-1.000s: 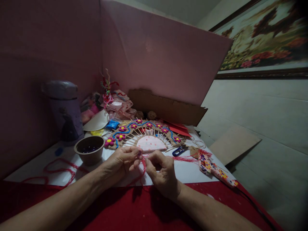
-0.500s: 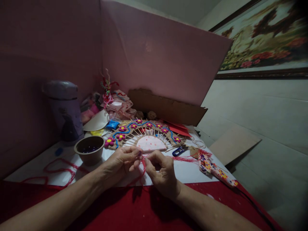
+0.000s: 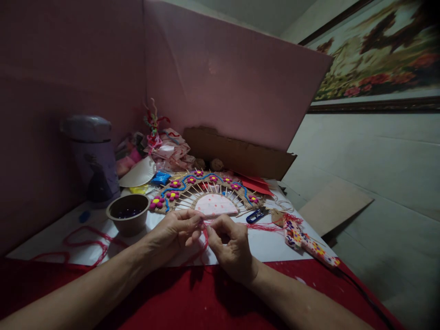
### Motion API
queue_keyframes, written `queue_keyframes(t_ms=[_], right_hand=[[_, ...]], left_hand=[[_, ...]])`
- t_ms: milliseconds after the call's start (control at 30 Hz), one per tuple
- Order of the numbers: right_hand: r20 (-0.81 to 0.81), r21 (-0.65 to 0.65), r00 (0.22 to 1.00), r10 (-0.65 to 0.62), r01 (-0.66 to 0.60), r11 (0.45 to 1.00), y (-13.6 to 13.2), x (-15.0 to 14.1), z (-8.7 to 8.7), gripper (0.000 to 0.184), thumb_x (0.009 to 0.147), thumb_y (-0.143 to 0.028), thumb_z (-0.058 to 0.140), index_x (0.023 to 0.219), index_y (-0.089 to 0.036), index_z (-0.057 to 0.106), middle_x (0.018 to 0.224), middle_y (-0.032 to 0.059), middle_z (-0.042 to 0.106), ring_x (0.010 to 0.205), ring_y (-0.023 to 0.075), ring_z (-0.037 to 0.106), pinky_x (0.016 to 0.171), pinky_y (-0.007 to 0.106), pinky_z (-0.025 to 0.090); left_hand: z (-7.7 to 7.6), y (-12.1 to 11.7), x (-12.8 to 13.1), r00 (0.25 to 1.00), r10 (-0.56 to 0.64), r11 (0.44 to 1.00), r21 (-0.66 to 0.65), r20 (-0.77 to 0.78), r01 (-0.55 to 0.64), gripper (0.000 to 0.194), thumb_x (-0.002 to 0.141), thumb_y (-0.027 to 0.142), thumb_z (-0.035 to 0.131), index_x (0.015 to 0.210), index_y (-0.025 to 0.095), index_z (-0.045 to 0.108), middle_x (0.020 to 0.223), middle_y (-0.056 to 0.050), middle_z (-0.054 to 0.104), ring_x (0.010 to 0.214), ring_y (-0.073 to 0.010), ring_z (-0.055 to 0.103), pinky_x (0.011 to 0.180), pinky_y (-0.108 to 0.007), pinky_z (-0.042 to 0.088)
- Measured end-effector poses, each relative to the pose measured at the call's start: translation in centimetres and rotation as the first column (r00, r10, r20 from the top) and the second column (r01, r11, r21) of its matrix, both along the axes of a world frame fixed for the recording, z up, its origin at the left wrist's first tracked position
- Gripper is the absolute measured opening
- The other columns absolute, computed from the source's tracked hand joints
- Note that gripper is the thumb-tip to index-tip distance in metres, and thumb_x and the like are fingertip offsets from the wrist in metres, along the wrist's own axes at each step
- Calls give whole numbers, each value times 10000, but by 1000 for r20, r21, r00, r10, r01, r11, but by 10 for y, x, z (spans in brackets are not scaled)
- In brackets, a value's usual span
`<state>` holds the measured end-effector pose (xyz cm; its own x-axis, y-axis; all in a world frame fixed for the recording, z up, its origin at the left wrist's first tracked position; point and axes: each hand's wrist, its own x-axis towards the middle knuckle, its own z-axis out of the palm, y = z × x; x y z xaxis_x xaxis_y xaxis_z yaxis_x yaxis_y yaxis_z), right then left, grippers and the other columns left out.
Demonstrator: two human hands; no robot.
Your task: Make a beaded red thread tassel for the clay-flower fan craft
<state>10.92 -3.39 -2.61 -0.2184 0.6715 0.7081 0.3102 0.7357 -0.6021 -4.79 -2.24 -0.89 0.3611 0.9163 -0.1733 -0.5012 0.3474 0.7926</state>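
Observation:
Just in front of a half-round fan-like craft piece [image 3: 206, 178], my hands come close together. My left hand [image 3: 177, 231] pinches what looks like a small dark purple bead, mostly covered by its fingertips. Thumb and forefinger of my right hand [image 3: 232, 247] are closed on red yarn [image 3: 205, 238], which hangs down between the hands. More red yarn [image 3: 103, 247] curls across the white sheet at left, and strands run right past a blue cutter [image 3: 256, 216]. Beside my left forearm stands a brown bowl [image 3: 128, 227] with shiny dark purple pieces inside.
A lilac tumbler [image 3: 91, 160] stands at the left by the pink panel [image 3: 220, 78]. At right lies a flower-patterned glue gun [image 3: 309, 243] with a black cord. A paper plate [image 3: 139, 173], crumpled pink fabric [image 3: 175, 158] and red paper [image 3: 256, 184] lie toward the back.
My left fingertips have shifted slightly, so the purple piece shows less than before. My right hand stays in nearly the same place.

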Motion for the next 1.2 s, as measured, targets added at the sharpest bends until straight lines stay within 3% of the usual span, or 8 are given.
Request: queue_keyframes(t_ms=[300,533,867,1200], right_hand=[[3,6,1000,0,0,1000,0,1,1,157,801,-155,527,655,-181,475,508,-72,385,424,57,331,414,196,273],[-8,-8,1000,13,-13,1000,0,1,2,156,811,-159,519,659,-179,485,516,-68,389,429,60,331,421,201,275],[-3,-24,1000,23,-23,999,-1,2,1,153,813,-165,525,666,-177,483,520,-69,384,434,60,325,425,199,272],[-27,-23,999,28,-28,999,0,0,1,136,826,-164,533,691,-160,518,526,-59,418,436,56,341,434,195,278]], left_hand=[[-1,1,0,999,-14,998,65,-33,16,155,670,169,767,737,98,646,640,-36,619,448,-48,501,415,-145,401],[0,0,1,999,12,999,44,-37,-10,187,645,164,786,767,101,660,685,-58,638,578,-97,595,507,-165,456],[3,-1,2,997,62,998,3,-47,-61,183,644,115,775,768,114,641,656,-35,636,508,-72,569,465,-147,438],[-1,0,2,998,40,999,21,-41,-39,222,598,118,802,762,101,654,659,-54,645,511,-86,576,452,-152,444]])
